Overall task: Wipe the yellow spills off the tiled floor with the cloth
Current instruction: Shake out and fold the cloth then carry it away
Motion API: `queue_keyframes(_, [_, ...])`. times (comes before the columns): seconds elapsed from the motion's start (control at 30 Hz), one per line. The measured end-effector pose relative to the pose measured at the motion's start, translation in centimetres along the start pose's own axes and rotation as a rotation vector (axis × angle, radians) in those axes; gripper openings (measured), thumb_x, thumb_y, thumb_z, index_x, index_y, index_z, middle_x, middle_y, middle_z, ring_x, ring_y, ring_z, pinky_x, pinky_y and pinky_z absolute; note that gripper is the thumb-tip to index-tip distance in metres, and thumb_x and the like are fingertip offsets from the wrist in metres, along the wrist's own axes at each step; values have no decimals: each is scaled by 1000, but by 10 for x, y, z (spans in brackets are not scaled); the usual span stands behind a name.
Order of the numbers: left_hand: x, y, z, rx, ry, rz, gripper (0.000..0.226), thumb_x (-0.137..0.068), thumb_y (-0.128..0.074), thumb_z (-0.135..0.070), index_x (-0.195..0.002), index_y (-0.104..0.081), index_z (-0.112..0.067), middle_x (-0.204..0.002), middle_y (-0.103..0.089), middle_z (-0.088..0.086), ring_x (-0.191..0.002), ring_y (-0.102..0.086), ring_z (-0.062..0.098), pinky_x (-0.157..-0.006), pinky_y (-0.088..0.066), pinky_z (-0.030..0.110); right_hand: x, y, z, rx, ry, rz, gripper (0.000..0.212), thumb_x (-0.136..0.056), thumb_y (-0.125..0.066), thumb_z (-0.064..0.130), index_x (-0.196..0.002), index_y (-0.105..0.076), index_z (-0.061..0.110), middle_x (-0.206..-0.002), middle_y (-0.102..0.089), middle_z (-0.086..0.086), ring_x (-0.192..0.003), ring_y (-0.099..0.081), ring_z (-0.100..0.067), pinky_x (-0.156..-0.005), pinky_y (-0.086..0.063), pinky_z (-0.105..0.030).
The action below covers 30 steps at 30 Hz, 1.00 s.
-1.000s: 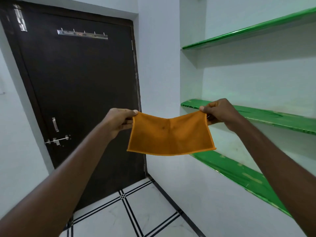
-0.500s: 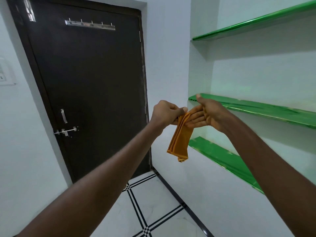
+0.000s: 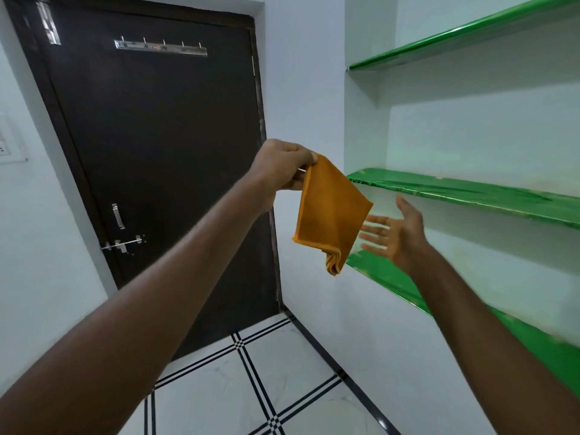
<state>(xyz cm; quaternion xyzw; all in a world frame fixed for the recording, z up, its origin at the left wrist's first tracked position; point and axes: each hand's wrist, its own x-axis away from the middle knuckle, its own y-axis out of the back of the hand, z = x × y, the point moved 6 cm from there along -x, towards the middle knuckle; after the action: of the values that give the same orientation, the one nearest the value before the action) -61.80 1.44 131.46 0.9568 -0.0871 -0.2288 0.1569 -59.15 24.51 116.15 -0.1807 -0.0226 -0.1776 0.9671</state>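
Note:
An orange cloth (image 3: pixel 329 215), folded over, hangs at chest height in front of the wall corner. My left hand (image 3: pixel 284 166) pinches its top corner between thumb and fingers. My right hand (image 3: pixel 392 232) is just to the right of the cloth, palm open and fingers spread, holding nothing and slightly blurred. The white tiled floor (image 3: pixel 282 390) with black double lines shows below between my arms. No yellow spill is visible on the part of the floor in view.
A dark brown door (image 3: pixel 157 171) with a latch and a hook rail stands shut ahead on the left. Green shelves (image 3: pixel 470 193) are set into the white wall on the right at several heights. A black skirting runs along the wall's base.
The cloth was held stretched between both hands, then folded together. My right hand has let go and moved right and down; the left hand alone holds the folded cloth.

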Motion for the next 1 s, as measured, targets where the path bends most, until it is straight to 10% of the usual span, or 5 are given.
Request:
queue_keyframes(0.17, [-6,8,49,19,260,-16,19,-95,-68,-17,-107,-72,-3,-108,-74,16,-81,-71,16,-79,-64,32,24,-55,-57,-325,-311,484,97,-89,-27,86,-138,-55,7,-137,-62,-28,-121,-63,-48,-106,-47,-64])
queue_keyframes(0.43, [9,27,121,69,394,33,25,-99,-63,-17,-119,-69,-5,-111,-71,11,-95,-72,20,-71,-60,28,23,-60,-38,22,-147,346,56,-94,-69,21,-146,-48,13,-134,-65,-16,-118,-64,-41,-98,-54,-58])
queue_keyframes(1.0, [39,-81,179,428,474,495,36,-100,-61,-35,-125,-67,-9,-116,-75,11,-99,-77,25,-85,-63,34,82,17,-43,57,-73,-120,52,-97,-67,24,-143,-46,12,-134,-63,-13,-116,-64,-37,-87,-57,-53])
